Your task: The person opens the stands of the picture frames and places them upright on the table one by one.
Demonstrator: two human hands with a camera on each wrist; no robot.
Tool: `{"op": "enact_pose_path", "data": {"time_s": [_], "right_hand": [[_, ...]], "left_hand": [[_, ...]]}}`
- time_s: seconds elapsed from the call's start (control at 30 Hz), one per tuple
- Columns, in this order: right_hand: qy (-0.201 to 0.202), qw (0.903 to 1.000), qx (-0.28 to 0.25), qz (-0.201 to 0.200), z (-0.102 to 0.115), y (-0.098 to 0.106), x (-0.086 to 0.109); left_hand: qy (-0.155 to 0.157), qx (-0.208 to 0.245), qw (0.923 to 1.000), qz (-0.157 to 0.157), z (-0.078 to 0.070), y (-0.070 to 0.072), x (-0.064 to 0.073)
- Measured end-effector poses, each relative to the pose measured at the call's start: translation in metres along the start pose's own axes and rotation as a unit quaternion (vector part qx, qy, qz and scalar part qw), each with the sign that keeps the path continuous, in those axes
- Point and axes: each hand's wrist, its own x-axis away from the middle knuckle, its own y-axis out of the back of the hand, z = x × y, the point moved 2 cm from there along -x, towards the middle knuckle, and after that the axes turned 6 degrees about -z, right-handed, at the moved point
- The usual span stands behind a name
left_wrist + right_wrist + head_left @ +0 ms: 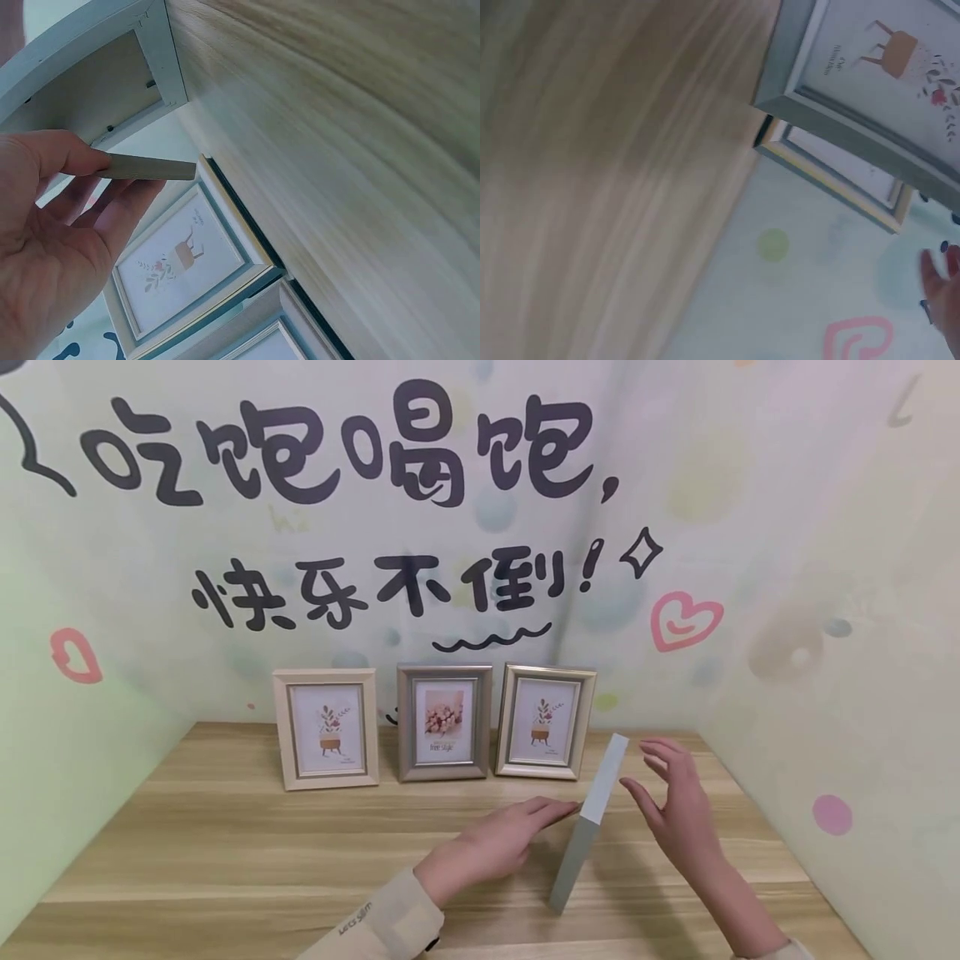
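A pale blue-grey picture frame (588, 822) stands upright on the table, turned almost edge-on in the head view. Its back faces my left hand (487, 847). In the left wrist view, that hand pinches a thin, flat brownish stand (150, 167) behind the frame between thumb and fingers. The join of stand and frame is hidden. The frame's front, with a plant-pot print, appears in the right wrist view. On that side, my right hand (682, 810) hovers apart from the frame, fingers loosely bent and holding nothing.
Along the back of the wooden table (225, 860) stand a cream picture frame (330, 727), a grey one (444, 722) and a champagne-gold one (546, 722). Behind them hangs a printed cloth wall (450, 535) with dark lettering. Similar walls border both sides.
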Motion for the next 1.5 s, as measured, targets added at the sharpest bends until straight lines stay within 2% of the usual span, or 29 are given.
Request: {"op": "enact_pose_path", "data": {"time_s": [0.07, 0.17, 0.23, 0.33, 0.43, 0.8, 0.9, 1.0, 1.13, 1.37, 1.5], "right_hand": [[-0.093, 0.9943, -0.006, 0.052, -0.01, -0.002, 0.007], [-0.193, 0.9732, -0.022, 0.124, -0.021, -0.005, 0.015], [-0.235, 0.958, -0.042, 0.159, -0.027, -0.007, 0.019], [-0.262, 0.9434, -0.057, 0.195, -0.033, -0.011, 0.022], [-0.27, 0.9369, -0.064, 0.213, -0.038, -0.016, 0.024], [-0.264, 0.9301, -0.098, 0.235, -0.046, -0.027, 0.028], [-0.266, 0.9244, -0.132, 0.24, -0.049, -0.028, 0.029], [-0.266, 0.9146, -0.178, 0.247, -0.051, -0.028, 0.031], [-0.276, 0.9057, -0.197, 0.255, -0.051, -0.028, 0.033], [-0.249, 0.9233, -0.144, 0.254, -0.044, -0.028, 0.03], [-0.237, 0.9285, -0.134, 0.252, -0.043, -0.028, 0.029]], "left_hand": [[0.002, 0.005, 1.0, 0.002, 0.0, 0.0, 0.0], [0.007, 0.014, 0.9998, 0.009, 0.0, -0.001, 0.0], [0.01, 0.017, 0.9997, 0.011, 0.0, -0.001, 0.0], [0.009, 0.017, 0.9998, 0.008, 0.0, -0.001, 0.0], [0.005, 0.017, 0.9998, 0.002, 0.001, 0.0, 0.0], [0.019, 0.015, 0.9997, 0.008, 0.0, 0.001, 0.001], [0.022, 0.013, 0.9996, 0.009, 0.0, 0.001, 0.0], [0.02, 0.01, 0.9997, 0.007, 0.001, 0.001, 0.001], [0.014, 0.006, 0.9999, 0.002, 0.001, 0.001, 0.002], [0.004, 0.012, 0.9999, -0.004, 0.002, 0.0, 0.002], [0.008, 0.022, 0.9997, -0.007, 0.002, 0.001, 0.005]]}}
